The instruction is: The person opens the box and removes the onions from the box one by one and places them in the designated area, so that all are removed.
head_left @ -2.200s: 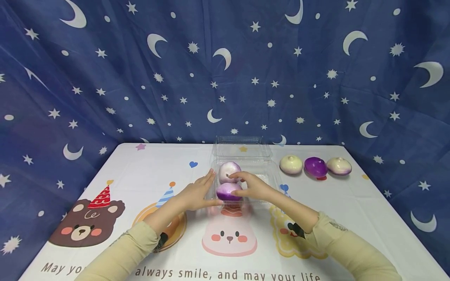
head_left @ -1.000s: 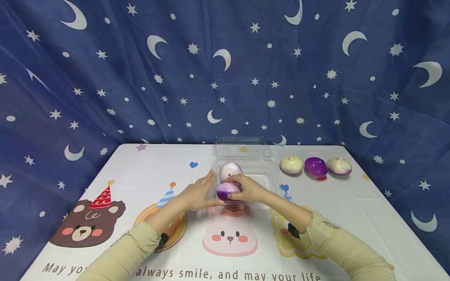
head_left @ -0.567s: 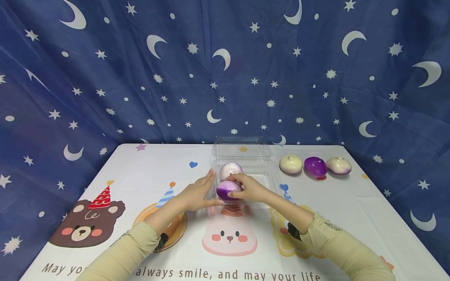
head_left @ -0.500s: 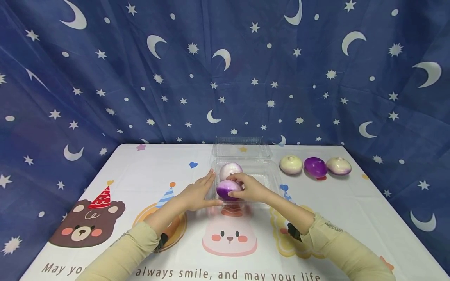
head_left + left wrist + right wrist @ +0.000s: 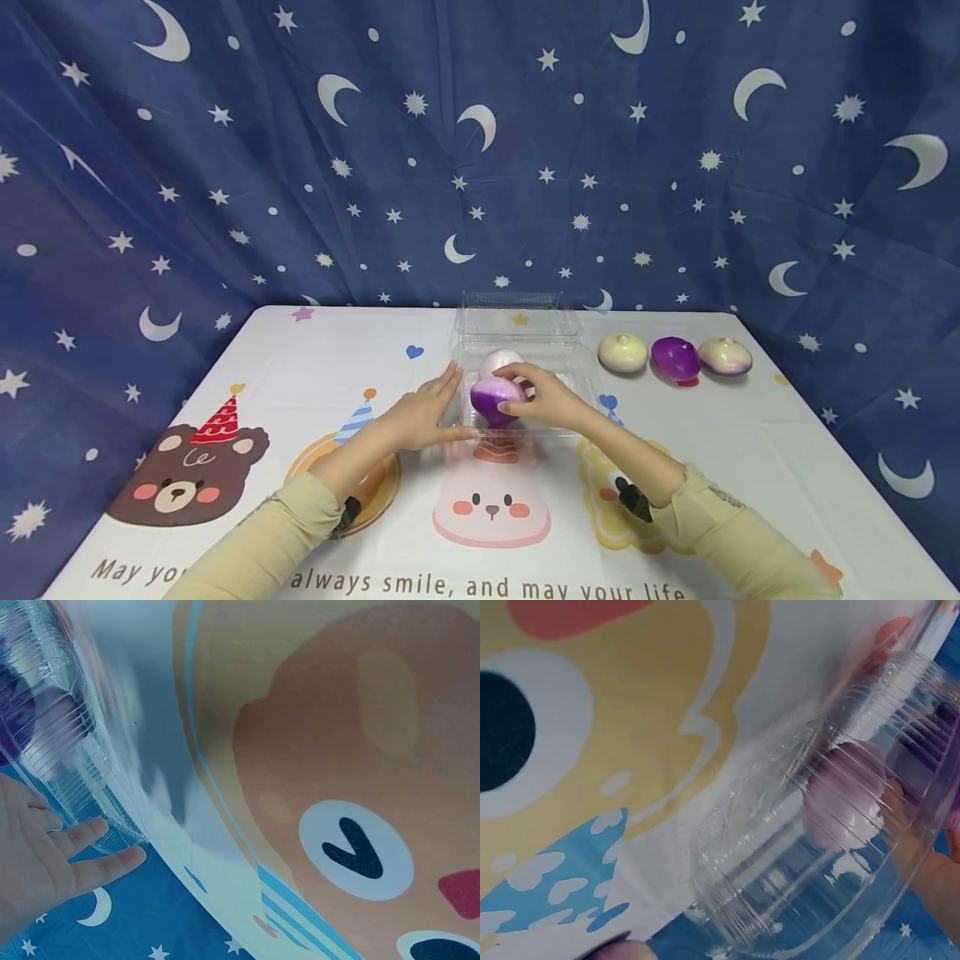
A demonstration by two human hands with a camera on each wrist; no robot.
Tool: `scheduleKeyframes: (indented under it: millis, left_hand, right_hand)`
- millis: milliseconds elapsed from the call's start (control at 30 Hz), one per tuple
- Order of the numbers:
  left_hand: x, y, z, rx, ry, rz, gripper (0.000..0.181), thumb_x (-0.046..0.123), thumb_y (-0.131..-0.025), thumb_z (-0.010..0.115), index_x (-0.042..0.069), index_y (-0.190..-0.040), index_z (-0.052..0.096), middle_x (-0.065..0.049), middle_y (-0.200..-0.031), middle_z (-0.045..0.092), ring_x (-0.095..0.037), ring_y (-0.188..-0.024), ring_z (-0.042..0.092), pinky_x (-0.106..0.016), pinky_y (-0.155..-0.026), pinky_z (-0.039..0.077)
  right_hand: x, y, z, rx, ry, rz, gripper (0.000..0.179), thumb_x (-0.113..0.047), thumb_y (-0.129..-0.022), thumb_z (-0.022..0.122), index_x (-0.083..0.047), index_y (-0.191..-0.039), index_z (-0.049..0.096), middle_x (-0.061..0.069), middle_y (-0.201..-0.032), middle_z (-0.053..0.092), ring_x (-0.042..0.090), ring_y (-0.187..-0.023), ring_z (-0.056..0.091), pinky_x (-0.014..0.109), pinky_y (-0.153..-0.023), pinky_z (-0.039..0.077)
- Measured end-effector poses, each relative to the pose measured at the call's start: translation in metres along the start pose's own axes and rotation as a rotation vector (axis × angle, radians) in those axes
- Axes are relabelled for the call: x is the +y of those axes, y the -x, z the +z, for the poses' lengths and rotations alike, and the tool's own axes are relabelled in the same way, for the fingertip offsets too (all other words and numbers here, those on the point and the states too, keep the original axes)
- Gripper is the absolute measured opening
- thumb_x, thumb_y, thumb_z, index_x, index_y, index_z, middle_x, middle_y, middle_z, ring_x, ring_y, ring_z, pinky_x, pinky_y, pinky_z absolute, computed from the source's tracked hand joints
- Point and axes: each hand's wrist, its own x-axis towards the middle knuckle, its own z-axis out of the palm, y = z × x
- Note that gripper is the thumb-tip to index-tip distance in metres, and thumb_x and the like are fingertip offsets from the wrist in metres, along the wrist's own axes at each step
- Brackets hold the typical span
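My right hand (image 5: 543, 395) grips a purple-and-white onion (image 5: 491, 397), thumb on its near side and fingers over the far side. This onion sits tilted within the near left part of a clear plastic clamshell box (image 5: 581, 367). Just behind it is a paler onion (image 5: 498, 362), partly covered by my fingers and the held onion. My left hand (image 5: 418, 417) lies along the box's left side, fingers straight and spread, thumb at the near corner. In the left wrist view, the fingers (image 5: 109, 870) reach along the ribbed box wall (image 5: 71, 742).
The box lid (image 5: 517, 319) stands open at the back. Right of the box, a cream onion (image 5: 622, 354), a purple onion (image 5: 675, 359) and a pale onion (image 5: 725, 357) form a row. A starry blue curtain (image 5: 375, 150) hangs behind the printed tablecloth (image 5: 360, 342).
My right hand has gone from touching both boxed onions to gripping the nearer one, which has shifted slightly right and tilted. The paler onion has moved a little right. The left hand stays put.
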Motion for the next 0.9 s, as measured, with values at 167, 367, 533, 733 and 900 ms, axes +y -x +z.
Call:
scheduleKeyframes:
  millis: [167,367,533,733,900]
  left_hand:
    - [0.002,-0.001,-0.001,0.011,0.007,0.003,0.1,0.063,-0.083,0.056,0.003,-0.151,0.012,-0.014,-0.159,0.007,-0.039,-0.14,0.028,-0.056,-0.102,0.04]
    - [0.003,-0.001,0.001,0.001,0.025,-0.013,0.1,0.063,-0.083,0.056,0.003,-0.151,0.012,-0.014,-0.159,0.006,-0.037,-0.141,0.027,-0.056,-0.104,0.038]
    - [0.003,0.001,0.002,0.003,0.016,-0.018,0.101,0.064,-0.083,0.056,0.003,-0.151,0.012,-0.014,-0.159,0.007,-0.037,-0.141,0.027,-0.057,-0.104,0.037]
    - [0.001,0.001,0.002,0.007,0.001,-0.011,0.1,0.063,-0.084,0.055,0.002,-0.151,0.012,-0.014,-0.159,0.006,-0.037,-0.141,0.027,-0.056,-0.103,0.038]
    - [0.001,0.001,0.001,0.008,-0.002,-0.011,0.101,0.064,-0.084,0.055,0.002,-0.151,0.012,-0.014,-0.159,0.006,-0.037,-0.141,0.027,-0.056,-0.103,0.038]
  right_hand:
    - [0.001,0.005,-0.006,0.03,-0.052,-0.001,0.047,-0.012,-0.083,0.07,0.002,-0.124,0.055,0.023,-0.121,0.058,0.037,-0.102,0.061,0.036,-0.082,0.056]
    - [0.003,0.013,-0.012,0.019,-0.079,-0.016,0.047,-0.012,-0.084,0.069,0.002,-0.126,0.054,0.023,-0.123,0.057,0.036,-0.104,0.06,0.033,-0.082,0.056]
    - [0.004,0.02,-0.02,0.001,-0.097,-0.046,0.048,-0.009,-0.084,0.068,0.0,-0.129,0.052,0.023,-0.128,0.054,0.037,-0.108,0.059,0.032,-0.084,0.055]
    - [0.004,0.028,-0.028,-0.003,-0.081,-0.068,0.047,-0.009,-0.085,0.067,0.0,-0.128,0.052,0.022,-0.129,0.053,0.036,-0.109,0.058,0.032,-0.086,0.055]
    - [0.006,0.034,-0.035,-0.007,-0.07,-0.065,0.047,-0.01,-0.084,0.068,-0.001,-0.127,0.053,0.021,-0.128,0.054,0.035,-0.109,0.058,0.034,-0.087,0.054]
